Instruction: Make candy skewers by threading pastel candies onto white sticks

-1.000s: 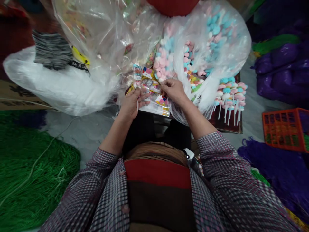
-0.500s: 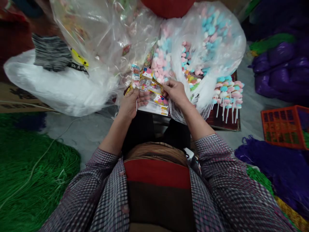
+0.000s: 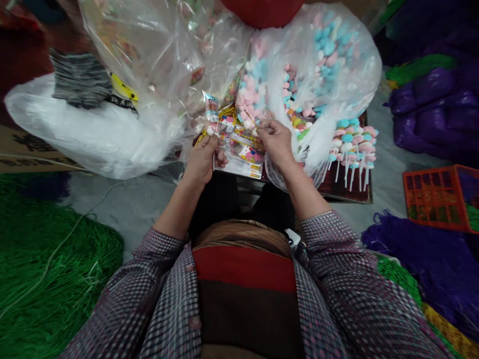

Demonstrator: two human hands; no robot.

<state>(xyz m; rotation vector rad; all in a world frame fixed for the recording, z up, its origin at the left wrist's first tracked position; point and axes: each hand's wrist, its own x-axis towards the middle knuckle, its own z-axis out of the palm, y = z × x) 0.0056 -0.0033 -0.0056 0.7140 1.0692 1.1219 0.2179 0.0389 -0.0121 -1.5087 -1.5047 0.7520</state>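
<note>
My left hand [image 3: 204,157] is closed around the stick of a wrapped marshmallow lollipop [image 3: 212,113], which stands upright in a clear printed bag. My right hand [image 3: 276,142] pinches a thin gold twist tie [image 3: 250,117] whose free end points up and left, apart from the lollipop. Between the hands, flat printed candy bags [image 3: 249,153] lie on the table, with more gold twist ties [image 3: 229,110] just behind them. To the right, several marshmallow lollipops [image 3: 352,142] rest in a bunch, white sticks toward me.
A big clear bag of pink, blue and white marshmallows [image 3: 329,55] stands at the back right. Another clear plastic bag [image 3: 157,45] fills the back left. A white plastic bag [image 3: 101,134] carries a grey knitted piece [image 3: 80,80]. An orange crate [image 3: 430,197] sits at the right on the floor.
My right hand has lifted a gold twist tie off the printed bags and shifted slightly right. The fingers of my left hand have curled in, and the wrapped lollipop has turned slightly.
</note>
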